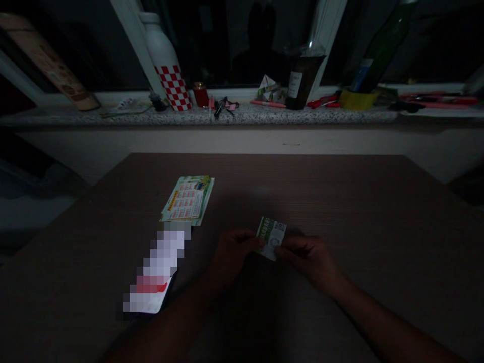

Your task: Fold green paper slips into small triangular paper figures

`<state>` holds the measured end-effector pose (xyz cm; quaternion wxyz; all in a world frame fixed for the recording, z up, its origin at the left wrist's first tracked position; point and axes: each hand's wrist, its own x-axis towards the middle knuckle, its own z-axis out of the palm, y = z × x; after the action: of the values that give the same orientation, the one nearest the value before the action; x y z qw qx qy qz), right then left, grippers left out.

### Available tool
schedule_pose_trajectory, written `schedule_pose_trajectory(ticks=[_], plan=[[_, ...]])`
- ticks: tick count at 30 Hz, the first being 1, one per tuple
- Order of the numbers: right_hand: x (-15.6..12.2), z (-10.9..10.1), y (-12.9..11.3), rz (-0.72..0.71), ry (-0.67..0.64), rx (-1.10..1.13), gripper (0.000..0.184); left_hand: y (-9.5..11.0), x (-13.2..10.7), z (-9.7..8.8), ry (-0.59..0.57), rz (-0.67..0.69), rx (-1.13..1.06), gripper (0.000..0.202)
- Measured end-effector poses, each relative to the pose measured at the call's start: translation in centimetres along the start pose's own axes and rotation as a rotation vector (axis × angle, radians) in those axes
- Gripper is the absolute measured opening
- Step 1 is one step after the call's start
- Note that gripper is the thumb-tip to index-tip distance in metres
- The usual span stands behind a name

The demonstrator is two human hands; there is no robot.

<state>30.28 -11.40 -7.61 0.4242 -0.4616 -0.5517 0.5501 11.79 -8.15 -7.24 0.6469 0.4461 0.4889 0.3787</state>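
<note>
Between my two hands is a small green and white printed paper packet (pixel 271 235), held just above the table; whether it has been opened does not show. My left hand (pixel 235 250) pinches its left edge with thumb and forefinger. At its lower right edge, my right hand (pixel 307 257) grips it between thumb and fingers. To the left lies a small stack of printed cards (pixel 187 199) with rows of red print. Below the stack, closer to me, is a lit phone (pixel 156 297), its screen mostly pixelated.
The brown wooden table (pixel 340 191) meets a wall below a granite windowsill (pixel 245 116). On the sill stand a red-and-white checkered bottle (pixel 166 65), a small red jar (pixel 200 95), a dark pouch (pixel 300 80), a green bottle (pixel 385 48) and a patterned cylinder (pixel 51 63).
</note>
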Motion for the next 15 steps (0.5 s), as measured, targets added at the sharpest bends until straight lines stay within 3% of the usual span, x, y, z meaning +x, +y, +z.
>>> schedule_pose_trajectory(ticks=[5,11,15], plan=[[-0.03,-0.15,0.16,-0.026,0.017,-0.094,0.019,-0.11,-0.01,0.06,0.018,-0.02,-0.007,0.014],[0.02,-0.1,0.01,0.016,-0.025,-0.04,0.015,-0.17,0.01,0.04,0.027,-0.014,-0.044,0.013],[-0.02,-0.07,0.62,0.022,0.012,-0.06,0.017,-0.02,-0.02,0.13,0.015,-0.03,-0.068,0.012]])
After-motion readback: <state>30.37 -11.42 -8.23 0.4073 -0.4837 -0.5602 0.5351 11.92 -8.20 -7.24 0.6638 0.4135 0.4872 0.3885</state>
